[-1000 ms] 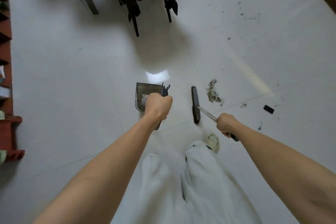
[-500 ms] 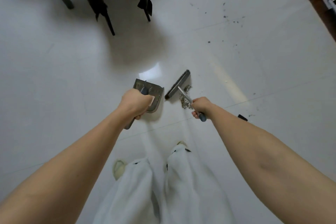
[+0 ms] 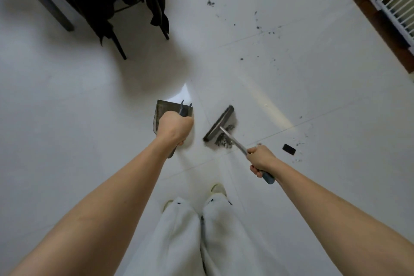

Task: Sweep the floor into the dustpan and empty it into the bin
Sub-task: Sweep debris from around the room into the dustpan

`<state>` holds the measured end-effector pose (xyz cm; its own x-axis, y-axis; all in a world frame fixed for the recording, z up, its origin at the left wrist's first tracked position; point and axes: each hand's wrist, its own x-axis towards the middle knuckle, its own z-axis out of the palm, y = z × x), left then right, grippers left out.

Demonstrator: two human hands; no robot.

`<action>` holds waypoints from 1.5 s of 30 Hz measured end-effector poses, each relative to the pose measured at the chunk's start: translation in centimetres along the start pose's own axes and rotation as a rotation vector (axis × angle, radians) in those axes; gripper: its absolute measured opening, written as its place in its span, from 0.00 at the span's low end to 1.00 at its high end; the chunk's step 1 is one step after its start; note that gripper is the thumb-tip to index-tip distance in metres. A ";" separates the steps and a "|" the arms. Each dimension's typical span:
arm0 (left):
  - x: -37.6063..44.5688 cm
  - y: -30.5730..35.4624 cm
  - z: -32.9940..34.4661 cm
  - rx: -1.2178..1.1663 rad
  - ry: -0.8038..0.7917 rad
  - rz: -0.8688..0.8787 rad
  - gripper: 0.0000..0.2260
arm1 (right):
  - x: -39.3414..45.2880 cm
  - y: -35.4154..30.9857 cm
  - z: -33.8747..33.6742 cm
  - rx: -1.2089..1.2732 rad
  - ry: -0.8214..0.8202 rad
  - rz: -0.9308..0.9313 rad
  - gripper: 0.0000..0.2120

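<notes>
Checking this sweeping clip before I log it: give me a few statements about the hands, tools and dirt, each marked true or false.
1. The left hand grips the dustpan. True.
2. The right hand is empty. False: it holds the brush by its handle.
3. A debris pile lies beside the brush head. True.
4. The small black object sits inside the dustpan. False: it lies on the floor, right of the brush.
5. Scattered specks remain farther ahead. True.
</notes>
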<state>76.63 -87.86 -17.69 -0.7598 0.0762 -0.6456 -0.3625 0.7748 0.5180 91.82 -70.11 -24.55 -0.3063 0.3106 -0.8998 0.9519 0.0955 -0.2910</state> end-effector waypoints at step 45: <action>24.5 6.3 -14.6 -0.258 -0.027 -0.082 0.06 | 14.6 -31.1 6.1 -0.002 0.044 0.185 0.16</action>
<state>47.90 -90.25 -22.08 -0.7087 0.0391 -0.7044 -0.5507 0.5935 0.5870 57.71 -74.30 -30.56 -0.1257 0.3639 -0.9229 0.9920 0.0350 -0.1213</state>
